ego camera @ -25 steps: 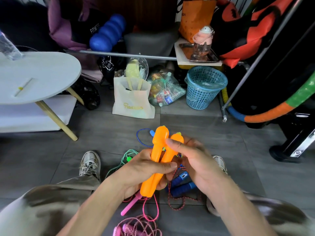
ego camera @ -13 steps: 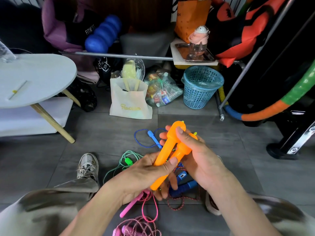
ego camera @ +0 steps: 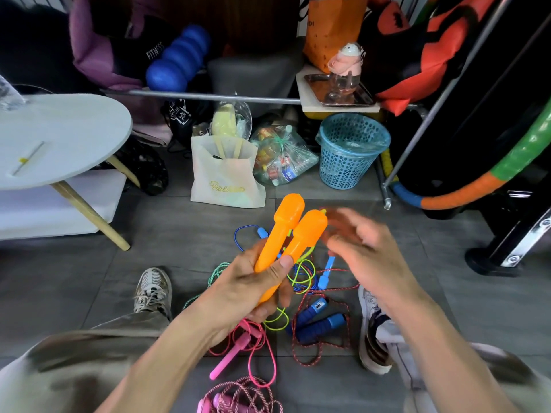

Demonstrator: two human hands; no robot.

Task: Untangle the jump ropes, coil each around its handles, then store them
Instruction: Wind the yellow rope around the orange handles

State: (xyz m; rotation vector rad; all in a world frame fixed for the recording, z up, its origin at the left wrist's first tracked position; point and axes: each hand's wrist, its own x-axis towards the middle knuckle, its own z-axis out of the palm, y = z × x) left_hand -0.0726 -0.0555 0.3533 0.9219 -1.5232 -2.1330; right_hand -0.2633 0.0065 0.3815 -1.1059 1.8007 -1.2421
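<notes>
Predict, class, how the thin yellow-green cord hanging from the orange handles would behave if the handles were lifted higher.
The yellow-green cord already droops in loose loops, so it would probably trail limply. It overlaps other ropes on the floor, so it may snag. The orange handles, gripped by the left hand, look rigid.

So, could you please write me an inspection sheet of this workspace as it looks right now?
Surface: grey tiled floor; ropes lie between the person's shoes.
Job's things: orange handles held side by side, yellow-green cord dangling; blue foam handles with red speckled rope, pink rope and small blue rope loose on the floor.
Clutter: white tote bag, plastic bag of bottles, blue mesh basket.
Grippers: left hand grips both orange handles; right hand blurred, off the handles, fingers spread.
Cables: nothing seen apart from the ropes.
Surroundings: round white table, metal rail.
</notes>
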